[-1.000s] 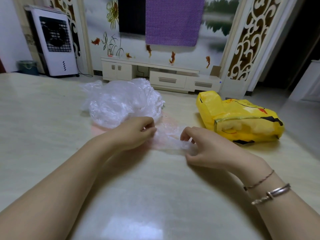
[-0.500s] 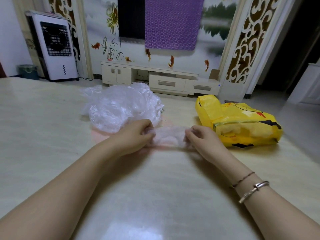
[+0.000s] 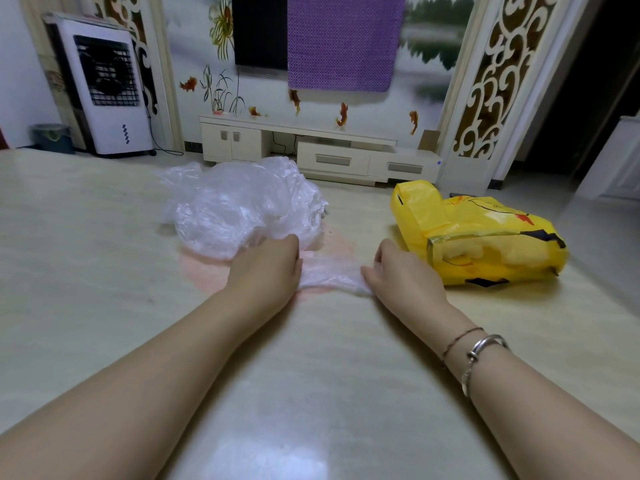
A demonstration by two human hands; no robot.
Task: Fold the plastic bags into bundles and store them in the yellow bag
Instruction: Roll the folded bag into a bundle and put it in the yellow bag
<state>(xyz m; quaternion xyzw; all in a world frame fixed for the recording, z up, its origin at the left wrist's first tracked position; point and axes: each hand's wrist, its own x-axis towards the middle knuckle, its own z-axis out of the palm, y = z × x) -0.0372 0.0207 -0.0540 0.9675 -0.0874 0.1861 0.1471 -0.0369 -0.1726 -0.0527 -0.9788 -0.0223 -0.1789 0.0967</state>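
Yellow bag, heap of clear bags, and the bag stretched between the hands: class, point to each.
yellow bag [image 3: 485,233]: head view, upper side panel.
heap of clear bags [image 3: 239,209]: head view, middle of the heap.
stretched bag [image 3: 329,273]: head view, span between the hands.

head cam | worn on person | faces forward-down | table [image 3: 104,306] close | single view

Glossy beige table [image 3: 86,271]: clear plastic bag heap [image 3: 239,209], pink-tinted bag [image 3: 329,271], yellow bag [image 3: 478,237]
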